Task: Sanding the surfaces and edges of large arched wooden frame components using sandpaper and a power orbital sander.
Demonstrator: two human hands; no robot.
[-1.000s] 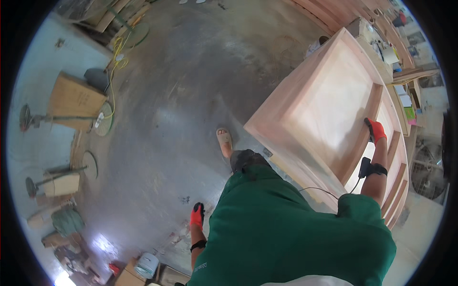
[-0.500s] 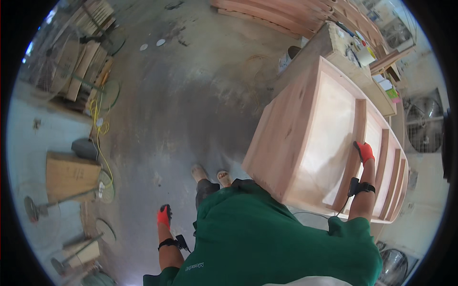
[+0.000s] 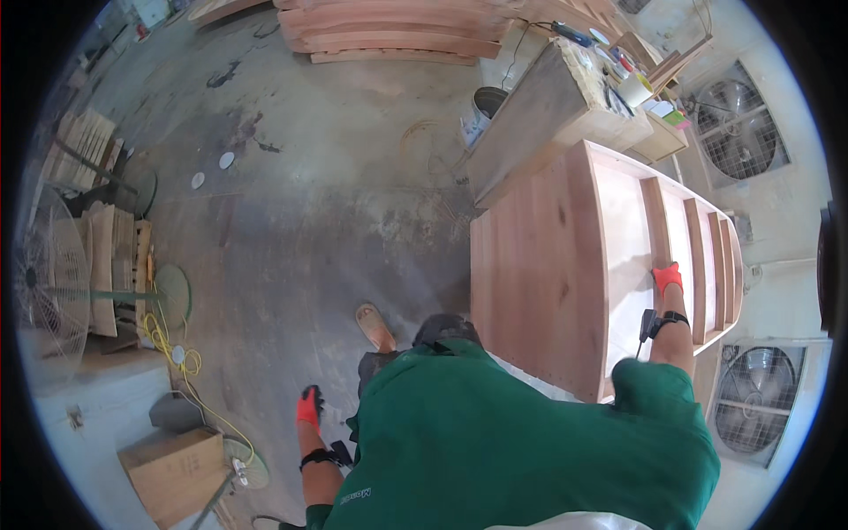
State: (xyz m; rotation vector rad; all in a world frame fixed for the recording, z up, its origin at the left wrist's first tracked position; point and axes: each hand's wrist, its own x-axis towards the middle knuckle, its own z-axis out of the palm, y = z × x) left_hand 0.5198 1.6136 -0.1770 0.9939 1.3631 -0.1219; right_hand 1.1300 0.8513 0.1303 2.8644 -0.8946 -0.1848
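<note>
A large open-fronted cabinet (image 3: 539, 278) of pale reddish wood stands to my right, with several crosswise boards dividing its inside. My right hand (image 3: 669, 276), in a red glove, is closed around the edge of the first dividing board (image 3: 656, 216). Its fingertips are partly hidden behind the board. On the other side, my left hand (image 3: 309, 409), in a red glove with dark fingertips, hangs over the floor beside my body. Its fingers look loosely apart, and it holds nothing. Both wrists carry black straps with small devices.
Beyond the cabinet is a workbench (image 3: 530, 115) with a tape roll (image 3: 634, 90) and tools. A bucket (image 3: 488, 102) stands beside it. Stacked wooden panels (image 3: 389, 31) lie ahead. At left are a standing fan (image 3: 49, 274), a yellow cable (image 3: 181, 375) and a cardboard box (image 3: 177, 473). Wall fans (image 3: 755, 397) line the right.
My view has turned to the right and my feet have shifted. More of the workbench now shows beyond the cabinet. My right hand stays on the dividing board; my left still hangs free.
</note>
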